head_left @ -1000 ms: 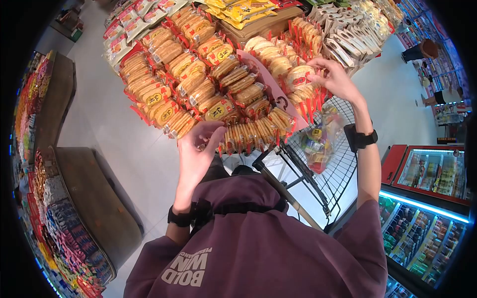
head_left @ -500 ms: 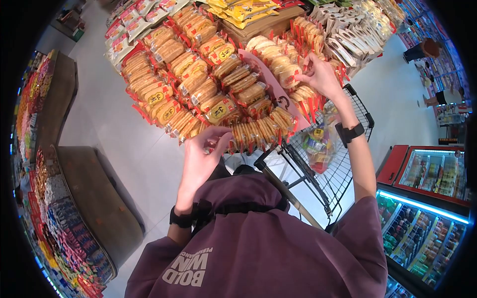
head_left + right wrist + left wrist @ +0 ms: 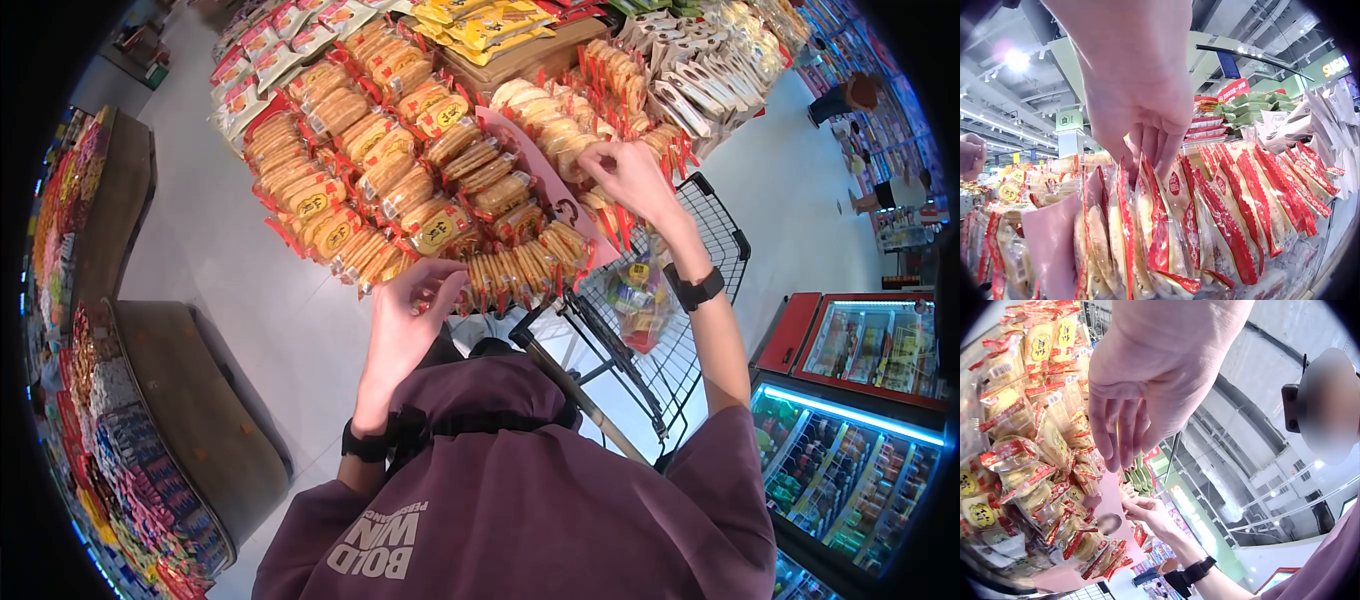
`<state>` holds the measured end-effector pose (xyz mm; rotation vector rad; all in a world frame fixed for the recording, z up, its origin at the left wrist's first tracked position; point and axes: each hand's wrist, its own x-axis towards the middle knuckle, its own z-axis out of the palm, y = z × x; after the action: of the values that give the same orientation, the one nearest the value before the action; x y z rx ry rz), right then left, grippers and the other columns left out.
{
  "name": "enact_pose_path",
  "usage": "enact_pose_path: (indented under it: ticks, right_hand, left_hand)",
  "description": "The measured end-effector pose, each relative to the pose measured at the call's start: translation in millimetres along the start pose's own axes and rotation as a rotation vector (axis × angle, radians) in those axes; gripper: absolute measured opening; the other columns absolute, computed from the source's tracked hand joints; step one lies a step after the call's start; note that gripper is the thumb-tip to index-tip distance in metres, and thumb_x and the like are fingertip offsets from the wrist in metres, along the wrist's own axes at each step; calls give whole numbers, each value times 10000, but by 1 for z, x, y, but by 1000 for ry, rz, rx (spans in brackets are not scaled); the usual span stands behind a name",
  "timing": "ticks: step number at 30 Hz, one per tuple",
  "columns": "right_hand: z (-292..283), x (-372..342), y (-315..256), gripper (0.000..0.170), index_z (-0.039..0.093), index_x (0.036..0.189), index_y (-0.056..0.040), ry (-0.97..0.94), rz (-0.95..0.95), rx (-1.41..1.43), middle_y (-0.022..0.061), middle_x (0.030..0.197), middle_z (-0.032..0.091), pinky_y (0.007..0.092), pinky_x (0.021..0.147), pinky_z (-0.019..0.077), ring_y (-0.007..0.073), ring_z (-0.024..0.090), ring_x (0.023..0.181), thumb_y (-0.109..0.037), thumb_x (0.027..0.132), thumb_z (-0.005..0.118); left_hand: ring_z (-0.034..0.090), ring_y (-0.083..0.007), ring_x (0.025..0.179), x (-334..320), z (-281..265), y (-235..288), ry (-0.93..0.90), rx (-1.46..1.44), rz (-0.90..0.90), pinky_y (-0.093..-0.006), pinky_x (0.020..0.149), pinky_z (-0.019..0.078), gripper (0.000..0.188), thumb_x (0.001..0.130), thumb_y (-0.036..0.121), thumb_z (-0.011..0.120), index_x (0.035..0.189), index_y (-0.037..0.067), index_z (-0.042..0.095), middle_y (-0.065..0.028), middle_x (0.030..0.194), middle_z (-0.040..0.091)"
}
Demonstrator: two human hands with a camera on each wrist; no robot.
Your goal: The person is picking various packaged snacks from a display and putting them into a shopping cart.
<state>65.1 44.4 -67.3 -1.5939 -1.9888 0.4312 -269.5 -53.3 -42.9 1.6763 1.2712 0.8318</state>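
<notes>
Wrapped round crackers (image 3: 570, 155) in clear packets with red edges stand in a row right of a pink divider (image 3: 535, 155). My right hand (image 3: 635, 175) reaches down onto them. In the right wrist view its thumb and fingertips pinch the top edge of one cracker packet (image 3: 1147, 212), the fingertips partly hidden behind the wrapping. My left hand (image 3: 405, 310) hovers at the front edge of the display, beside a row of upright cracker packets (image 3: 510, 272). Its fingers hang loosely bent with nothing between them, as the left wrist view shows.
A shopping cart (image 3: 715, 235) with a bag of goods (image 3: 637, 290) stands below the display at right. Yellow packs (image 3: 490, 25) and white packets (image 3: 710, 85) lie farther back. A low shelf (image 3: 190, 400) is at left, fridges (image 3: 850, 440) at right.
My right hand has moved left and slightly down along the cracker row, from the upright packet at its right toward the divider. The left hand has shifted slightly right and down.
</notes>
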Motion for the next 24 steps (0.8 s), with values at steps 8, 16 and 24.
enact_pose_path:
  ticks: [8, 16, 24]
  right_hand:
    - [-8, -1, 3, 216, 732, 990, 21, -64, 57, -31, 169, 925, 748, 368, 824, 567, 279, 736, 849, -70, 875, 574]
    - [-12, -9, -2, 322, 708, 1080, 7, -111, 30, -62, 188, 939, 734, 368, 864, 551, 324, 711, 862, -33, 817, 526]
    - [-18, -68, -35, 205, 679, 943, 30, 378, -87, 97, 158, 929, 695, 358, 741, 509, 257, 661, 782, 8, 862, 492]
  left_hand:
    - [697, -93, 739, -2, -1, -1, -2, 18, 9, -221, 582, 464, 152, 959, 75, 635, 1059, -21, 698, -64, 909, 760]
    - [695, -94, 749, -8, 2, 0, -8, 2, -9, -228, 628, 497, 153, 963, 76, 634, 1058, -28, 694, -69, 915, 762]
    - [698, -110, 776, -20, 5, -4, -65, -41, 47, -253, 701, 544, 167, 983, 91, 628, 1061, -43, 689, -79, 902, 753]
